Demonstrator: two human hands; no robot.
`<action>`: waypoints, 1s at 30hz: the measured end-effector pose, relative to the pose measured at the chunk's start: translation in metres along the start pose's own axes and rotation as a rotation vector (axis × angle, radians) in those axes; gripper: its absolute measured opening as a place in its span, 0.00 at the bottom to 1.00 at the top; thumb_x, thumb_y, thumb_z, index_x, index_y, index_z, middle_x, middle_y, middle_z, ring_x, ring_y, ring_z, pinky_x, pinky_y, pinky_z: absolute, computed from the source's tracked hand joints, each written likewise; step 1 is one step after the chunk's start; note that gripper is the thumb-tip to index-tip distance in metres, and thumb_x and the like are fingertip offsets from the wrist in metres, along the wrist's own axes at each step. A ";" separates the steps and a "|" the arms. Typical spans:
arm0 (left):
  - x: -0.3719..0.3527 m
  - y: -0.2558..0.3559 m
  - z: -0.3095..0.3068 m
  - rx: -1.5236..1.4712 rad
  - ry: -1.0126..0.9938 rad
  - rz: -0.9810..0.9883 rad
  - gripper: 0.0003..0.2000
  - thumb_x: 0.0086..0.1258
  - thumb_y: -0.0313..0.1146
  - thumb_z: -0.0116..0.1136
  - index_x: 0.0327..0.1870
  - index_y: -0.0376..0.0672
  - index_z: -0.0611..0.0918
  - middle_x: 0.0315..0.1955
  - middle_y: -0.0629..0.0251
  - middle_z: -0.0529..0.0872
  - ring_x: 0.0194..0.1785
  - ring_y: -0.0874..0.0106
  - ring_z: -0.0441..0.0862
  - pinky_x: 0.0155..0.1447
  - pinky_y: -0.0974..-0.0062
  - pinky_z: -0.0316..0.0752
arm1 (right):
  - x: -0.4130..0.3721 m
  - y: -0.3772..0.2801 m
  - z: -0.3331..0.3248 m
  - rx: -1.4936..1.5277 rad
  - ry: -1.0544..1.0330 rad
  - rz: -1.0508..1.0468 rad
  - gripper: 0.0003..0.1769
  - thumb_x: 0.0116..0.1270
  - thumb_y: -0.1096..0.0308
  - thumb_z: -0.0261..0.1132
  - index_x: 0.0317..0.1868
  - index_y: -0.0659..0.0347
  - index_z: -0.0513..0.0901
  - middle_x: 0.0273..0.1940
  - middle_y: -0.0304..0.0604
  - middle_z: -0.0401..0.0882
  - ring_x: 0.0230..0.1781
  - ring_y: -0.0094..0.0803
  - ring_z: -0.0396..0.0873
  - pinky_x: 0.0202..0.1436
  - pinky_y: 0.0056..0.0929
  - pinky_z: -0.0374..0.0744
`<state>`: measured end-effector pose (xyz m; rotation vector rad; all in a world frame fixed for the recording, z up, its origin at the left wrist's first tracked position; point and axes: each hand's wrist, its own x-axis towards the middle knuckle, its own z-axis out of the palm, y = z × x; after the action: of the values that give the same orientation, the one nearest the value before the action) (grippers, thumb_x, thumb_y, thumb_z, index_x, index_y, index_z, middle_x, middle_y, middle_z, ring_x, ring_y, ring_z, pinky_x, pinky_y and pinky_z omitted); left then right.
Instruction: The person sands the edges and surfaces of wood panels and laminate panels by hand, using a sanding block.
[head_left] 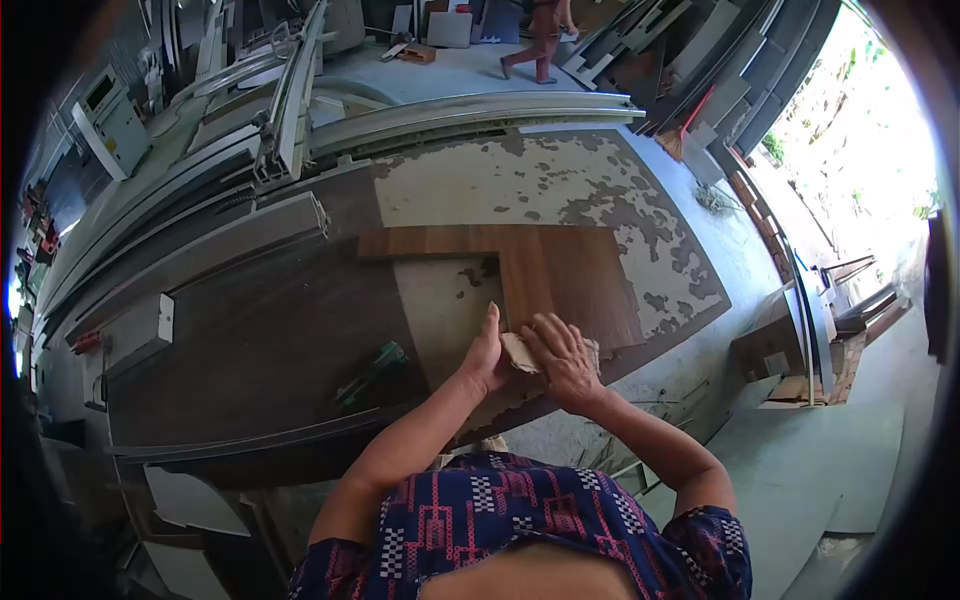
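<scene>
A brown wood-grain panel lies flat on the worktable, its narrow arm stretching left from a wider part. My right hand presses a crumpled beige cloth down at the panel's near edge, fingers bent over it. Beside that edge is my left hand, turned on its side with a finger pointing up and its palm toward the panel. Some of its fingers are hidden, and whether it touches the cloth is hard to make out. A green-handled tool rests on the dark board to the left.
The worktable has a patchy, worn surface. Metal rails run along its far side, with a machine beam at far left. A person walks in the background. A broom and cardboard box stand right.
</scene>
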<state>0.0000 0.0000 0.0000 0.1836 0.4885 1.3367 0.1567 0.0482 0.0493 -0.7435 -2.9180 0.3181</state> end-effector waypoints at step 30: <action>-0.003 0.010 0.010 0.119 0.166 -0.002 0.43 0.58 0.76 0.28 0.62 0.48 0.67 0.56 0.62 0.76 0.56 0.61 0.76 0.47 0.52 0.78 | 0.070 0.033 0.001 0.137 0.089 -0.064 0.24 0.67 0.59 0.55 0.62 0.53 0.69 0.67 0.46 0.59 0.70 0.42 0.55 0.69 0.43 0.55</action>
<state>-0.0051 0.0011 0.0139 0.1712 0.7092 1.3277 0.1102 0.1101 0.0448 -0.6266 -2.7959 0.4610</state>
